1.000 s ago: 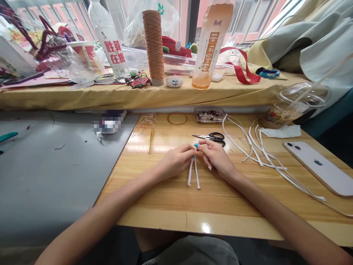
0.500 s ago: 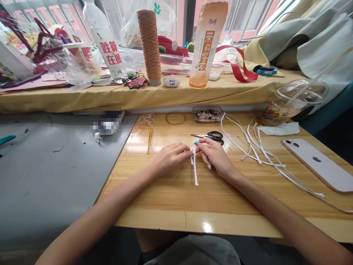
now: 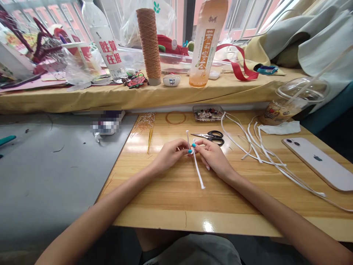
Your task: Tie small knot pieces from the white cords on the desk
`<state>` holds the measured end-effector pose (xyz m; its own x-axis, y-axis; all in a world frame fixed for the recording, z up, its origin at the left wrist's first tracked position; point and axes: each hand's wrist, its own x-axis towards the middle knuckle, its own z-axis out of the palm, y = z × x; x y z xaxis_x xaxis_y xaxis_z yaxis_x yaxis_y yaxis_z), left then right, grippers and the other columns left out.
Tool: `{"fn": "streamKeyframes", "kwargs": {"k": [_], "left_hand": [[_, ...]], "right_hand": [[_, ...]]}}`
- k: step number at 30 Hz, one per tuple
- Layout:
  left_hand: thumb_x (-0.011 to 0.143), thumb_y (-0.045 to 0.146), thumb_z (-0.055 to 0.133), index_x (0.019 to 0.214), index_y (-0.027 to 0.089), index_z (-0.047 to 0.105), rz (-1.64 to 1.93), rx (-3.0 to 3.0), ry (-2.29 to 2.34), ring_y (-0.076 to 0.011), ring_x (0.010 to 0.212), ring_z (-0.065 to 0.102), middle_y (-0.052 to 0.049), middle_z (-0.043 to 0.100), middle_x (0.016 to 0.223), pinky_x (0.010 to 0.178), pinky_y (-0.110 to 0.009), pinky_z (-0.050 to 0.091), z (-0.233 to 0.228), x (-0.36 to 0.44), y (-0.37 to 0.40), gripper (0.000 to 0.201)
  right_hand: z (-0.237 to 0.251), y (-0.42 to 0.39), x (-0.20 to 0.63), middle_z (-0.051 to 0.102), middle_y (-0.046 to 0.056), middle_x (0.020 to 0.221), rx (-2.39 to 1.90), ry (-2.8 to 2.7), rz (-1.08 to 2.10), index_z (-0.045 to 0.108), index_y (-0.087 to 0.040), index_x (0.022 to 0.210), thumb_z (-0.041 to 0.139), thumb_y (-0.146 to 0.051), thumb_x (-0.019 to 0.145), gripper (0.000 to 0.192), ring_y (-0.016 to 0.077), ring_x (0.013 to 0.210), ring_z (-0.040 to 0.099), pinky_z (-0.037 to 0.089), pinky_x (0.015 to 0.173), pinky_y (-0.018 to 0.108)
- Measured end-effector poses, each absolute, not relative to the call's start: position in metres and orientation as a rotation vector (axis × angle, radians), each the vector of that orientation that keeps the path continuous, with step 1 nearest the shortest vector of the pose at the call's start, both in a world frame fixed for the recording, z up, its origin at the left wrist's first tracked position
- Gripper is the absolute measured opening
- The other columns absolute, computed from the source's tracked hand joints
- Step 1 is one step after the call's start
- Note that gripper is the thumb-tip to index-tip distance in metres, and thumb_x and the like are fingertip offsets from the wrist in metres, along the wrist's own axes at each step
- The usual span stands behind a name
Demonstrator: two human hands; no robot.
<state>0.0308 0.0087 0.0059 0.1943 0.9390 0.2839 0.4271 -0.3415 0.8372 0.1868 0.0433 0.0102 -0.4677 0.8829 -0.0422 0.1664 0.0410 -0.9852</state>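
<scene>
Both hands pinch a short white cord (image 3: 199, 172) over the wooden table. My left hand (image 3: 174, 152) is closed, thumb and fingertips meeting on the cord. From the other side my right hand (image 3: 213, 156) grips it too, its blue-nailed thumb close to the left one. One cord end hangs down toward me, and another white end sticks up above the left fingers. Just how the cord crosses between the fingertips is hidden. Black-handled scissors (image 3: 216, 138) lie right behind my right hand, blades pointing left.
Several long white cords (image 3: 259, 147) and a phone (image 3: 317, 162) lie at the right, by a plastic cup (image 3: 284, 106). Behind are a tray of beads (image 3: 208, 113) and a coil of wire (image 3: 175, 117). Yellow tweezers (image 3: 149, 140) rest at the left.
The left hand has turned so its thumb shows. A white end now stands up above its fingers, and the hanging end has swung slightly right.
</scene>
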Motion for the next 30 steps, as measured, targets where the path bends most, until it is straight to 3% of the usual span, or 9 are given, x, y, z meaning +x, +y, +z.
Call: {"fn": "streamKeyframes", "kwargs": {"k": [12, 17, 22, 25, 28, 30], "left_hand": [[0.077, 0.022, 0.049, 0.078, 0.015, 0.053, 1.056, 1.640, 1.195, -0.0116, 0.068, 0.055, -0.001, 0.057, 0.071, 0.066, -0.025, 0.043, 0.002, 0.036, 0.009, 0.009], [0.077, 0.019, 0.047, 0.078, 0.015, 0.052, 1.066, 1.651, 1.266, -0.0122, 0.066, 0.056, -0.001, 0.058, 0.069, 0.063, -0.025, 0.043, 0.005, 0.039, 0.007, 0.007], [0.076, 0.016, 0.048, 0.075, 0.015, 0.052, 1.055, 1.747, 1.396, -0.0106, 0.062, 0.053, 0.001, 0.058, 0.065, 0.060, -0.022, 0.041, 0.007, 0.040, 0.006, 0.004], [0.077, 0.017, 0.048, 0.076, 0.016, 0.052, 1.057, 1.792, 1.429, -0.0102, 0.062, 0.052, 0.001, 0.058, 0.066, 0.060, -0.022, 0.040, 0.007, 0.041, 0.005, 0.005], [0.077, 0.018, 0.048, 0.074, 0.016, 0.051, 1.094, 1.786, 1.461, -0.0105, 0.064, 0.052, 0.000, 0.058, 0.069, 0.060, -0.022, 0.040, 0.007, 0.040, 0.005, 0.005], [0.077, 0.018, 0.048, 0.073, 0.016, 0.050, 1.120, 1.761, 1.471, -0.0104, 0.064, 0.052, 0.000, 0.058, 0.070, 0.059, -0.022, 0.040, 0.007, 0.039, 0.005, 0.005]], "right_hand": [[0.009, 0.041, 0.187, 0.056, -0.004, 0.050, -1.093, -1.849, 1.380, 0.053, -0.017, 0.079, 0.046, -0.032, 0.080, 0.016, 0.0036, 0.030, 0.033, 0.024, 0.036, 0.018], [0.007, 0.042, 0.187, 0.062, 0.000, 0.060, -1.058, -1.857, 1.396, 0.053, -0.016, 0.080, 0.044, -0.030, 0.080, 0.017, 0.0071, 0.043, 0.047, 0.033, 0.044, 0.019], [0.007, 0.043, 0.186, 0.062, 0.001, 0.065, -0.993, -1.825, 1.417, 0.056, -0.015, 0.080, 0.046, -0.029, 0.080, 0.017, 0.0112, 0.064, 0.057, 0.040, 0.063, 0.022], [0.008, 0.042, 0.186, 0.057, -0.002, 0.055, -1.006, -1.813, 1.441, 0.057, -0.016, 0.079, 0.046, -0.031, 0.080, 0.019, 0.0093, 0.052, 0.052, 0.038, 0.055, 0.021], [0.010, 0.042, 0.186, 0.046, -0.005, 0.042, -1.032, -1.810, 1.463, 0.060, -0.015, 0.076, 0.043, -0.036, 0.080, 0.027, 0.0065, 0.037, 0.037, 0.029, 0.042, 0.020], [0.012, 0.042, 0.186, 0.047, -0.005, 0.044, -1.015, -1.830, 1.509, 0.061, -0.015, 0.080, 0.046, -0.038, 0.079, 0.028, 0.0048, 0.035, 0.030, 0.023, 0.038, 0.020]]}}
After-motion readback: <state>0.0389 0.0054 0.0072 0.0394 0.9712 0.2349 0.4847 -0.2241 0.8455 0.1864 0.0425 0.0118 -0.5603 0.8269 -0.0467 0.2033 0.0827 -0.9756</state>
